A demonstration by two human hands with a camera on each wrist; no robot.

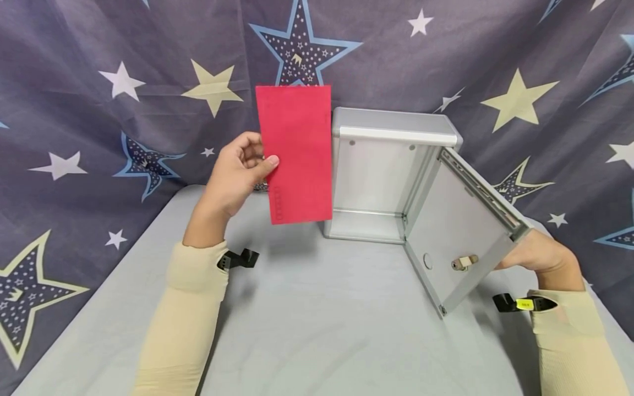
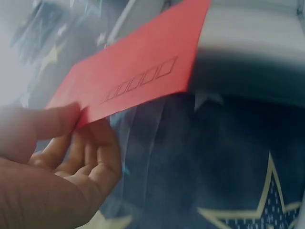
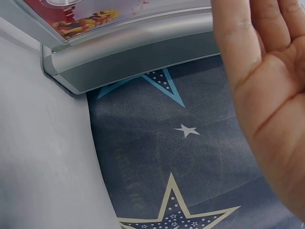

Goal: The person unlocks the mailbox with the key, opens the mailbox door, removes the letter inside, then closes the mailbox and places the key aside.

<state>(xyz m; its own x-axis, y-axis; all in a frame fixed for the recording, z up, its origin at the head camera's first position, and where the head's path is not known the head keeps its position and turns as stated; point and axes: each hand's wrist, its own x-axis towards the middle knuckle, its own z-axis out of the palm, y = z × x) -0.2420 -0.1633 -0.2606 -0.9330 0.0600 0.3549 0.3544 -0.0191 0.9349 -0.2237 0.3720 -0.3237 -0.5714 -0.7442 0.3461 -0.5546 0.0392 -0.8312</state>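
Note:
A red envelope (image 1: 302, 143) with a row of small printed boxes (image 2: 140, 81) stands upright in the air. My left hand (image 1: 235, 173) pinches its left edge, thumb in front and the other fingers behind. Just right of the envelope stands a silver metal box (image 1: 396, 124), perhaps a letter box, with its door (image 1: 436, 214) swung out to the right. A lock (image 1: 463, 263) and a slotted strip show on the door's inner side. My right hand (image 1: 540, 253) is behind the door, partly hidden by it; in the right wrist view its fingers (image 3: 236, 38) look straight.
A grey-white cloth (image 1: 317, 330) covers the table. Behind it hangs a dark curtain (image 1: 163, 82) with stars. The door's outer face carries a coloured print (image 3: 95, 19). The open door juts toward the front of the table.

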